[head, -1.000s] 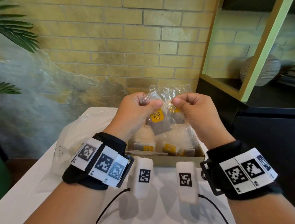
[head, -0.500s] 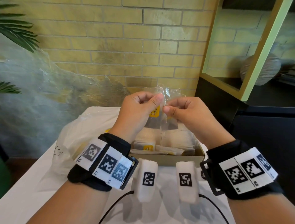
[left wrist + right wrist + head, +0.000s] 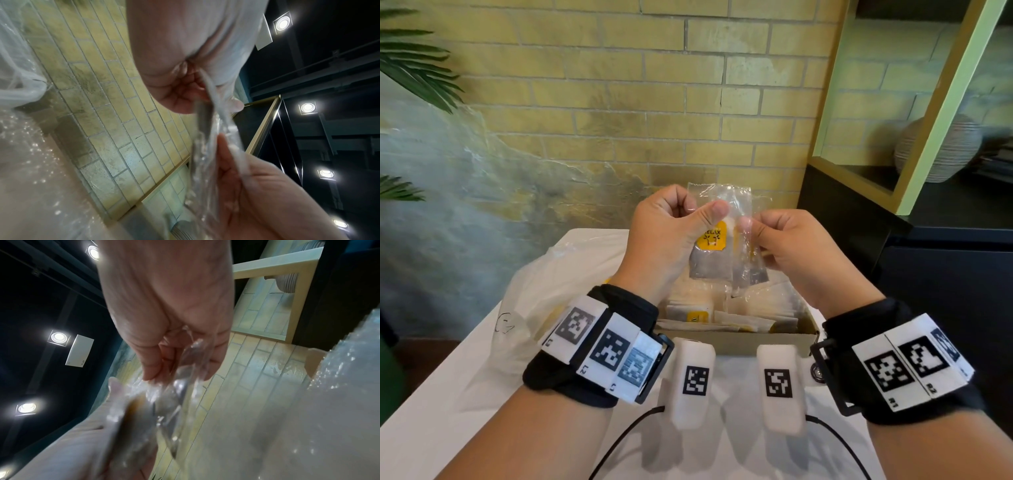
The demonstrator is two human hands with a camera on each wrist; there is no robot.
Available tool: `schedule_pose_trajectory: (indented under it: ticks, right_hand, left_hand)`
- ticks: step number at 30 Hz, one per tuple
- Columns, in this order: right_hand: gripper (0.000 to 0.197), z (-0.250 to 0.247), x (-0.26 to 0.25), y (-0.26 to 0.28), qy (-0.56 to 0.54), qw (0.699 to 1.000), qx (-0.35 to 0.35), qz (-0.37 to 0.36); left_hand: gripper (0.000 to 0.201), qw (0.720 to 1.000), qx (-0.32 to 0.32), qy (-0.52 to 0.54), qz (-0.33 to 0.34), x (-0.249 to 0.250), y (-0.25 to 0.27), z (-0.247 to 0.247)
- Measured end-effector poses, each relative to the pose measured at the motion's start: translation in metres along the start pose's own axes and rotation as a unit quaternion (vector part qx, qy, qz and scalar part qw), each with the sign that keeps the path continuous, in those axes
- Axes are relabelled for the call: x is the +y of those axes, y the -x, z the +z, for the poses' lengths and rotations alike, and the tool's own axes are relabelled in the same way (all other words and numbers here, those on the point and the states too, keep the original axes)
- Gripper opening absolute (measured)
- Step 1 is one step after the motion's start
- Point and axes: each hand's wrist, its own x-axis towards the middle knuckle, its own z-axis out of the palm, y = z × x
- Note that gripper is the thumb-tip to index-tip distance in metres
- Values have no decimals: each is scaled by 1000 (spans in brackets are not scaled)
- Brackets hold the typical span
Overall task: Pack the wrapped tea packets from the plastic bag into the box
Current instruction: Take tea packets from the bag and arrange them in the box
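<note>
Both hands hold clear-wrapped tea packets (image 3: 711, 255) with yellow tags upright above the open cardboard box (image 3: 743, 342). My left hand (image 3: 702, 209) pinches the top of the front packet between thumb and curled fingers. My right hand (image 3: 756, 229) pinches the packet (image 3: 751, 267) that overlaps behind it. The box holds several wrapped packets (image 3: 690, 310) lying in rows. In the left wrist view the packets (image 3: 207, 146) hang edge-on between my left hand (image 3: 185, 91) and right hand (image 3: 246, 186). The right wrist view shows the blurred packets (image 3: 174, 395).
A crumpled translucent plastic bag (image 3: 544, 284) lies on the white table (image 3: 448, 394) left of the box. A brick wall stands behind the table, and a dark cabinet (image 3: 945, 274) with a green-framed shelf is at the right. Palm leaves (image 3: 410, 68) reach in at upper left.
The hands have come closer together, so the two packets that were side by side now overlap. They stay at about the same height above the box.
</note>
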Motion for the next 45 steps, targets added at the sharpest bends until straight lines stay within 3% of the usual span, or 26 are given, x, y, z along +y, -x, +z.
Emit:
schedule_pose_trajectory:
  ticks: [7, 9, 12, 14, 17, 19, 21, 26, 28, 30, 32, 35, 37, 45]
  right_hand:
    - [46, 0, 1, -1, -89, 995, -41, 26]
    - [49, 1, 2, -1, -61, 997, -49, 9]
    - [22, 4, 2, -1, -4, 999, -19, -36]
    - [18, 4, 1, -1, -7, 999, 15, -44]
    - [16, 3, -1, -1, -50, 997, 34, -38]
    - [15, 2, -2, -1, -66, 997, 24, -33]
    - [18, -2, 1, -2, -48, 998, 21, -44]
    - [60, -23, -2, -1, 68, 993, 60, -78]
    - [92, -30, -5, 1, 118, 990, 42, -67]
    - [108, -31, -7, 3, 216, 976, -9, -28]
    - [95, -30, -5, 3, 314, 946, -82, -1]
    - [50, -25, 1, 1, 420, 891, -171, 10]
    - [35, -23, 4, 0, 432, 882, -188, 13]
    - [31, -21, 14, -2, 479, 843, -237, 71]
  left_hand:
    - [39, 999, 9, -38, 8, -5, -2, -1]
    - [40, 998, 26, -51, 19, -6, -2, -1]
    - [33, 996, 36, -75, 30, -5, -1, -1]
    - [28, 995, -1, -96, -2, -2, 0, 2]
    - [43, 984, -95, -106, -111, 1, 4, 4]
    - [23, 975, -134, -109, -140, 6, 7, 5]
    - [13, 975, -132, -125, -129, 10, 8, 4]
    - [11, 981, -89, -139, -99, 11, -1, -11]
    - [14, 986, -64, -124, -91, 11, -6, -19]
    - [15, 989, -41, -112, -90, 12, -9, -25]
    - [14, 989, -34, -113, -90, 13, -11, -29]
    - [14, 988, -36, -117, -93, 14, -12, -31]
    - [14, 986, -41, -130, -95, 15, -12, -31]
    - [8, 971, -91, -197, -100, 17, -8, -30]
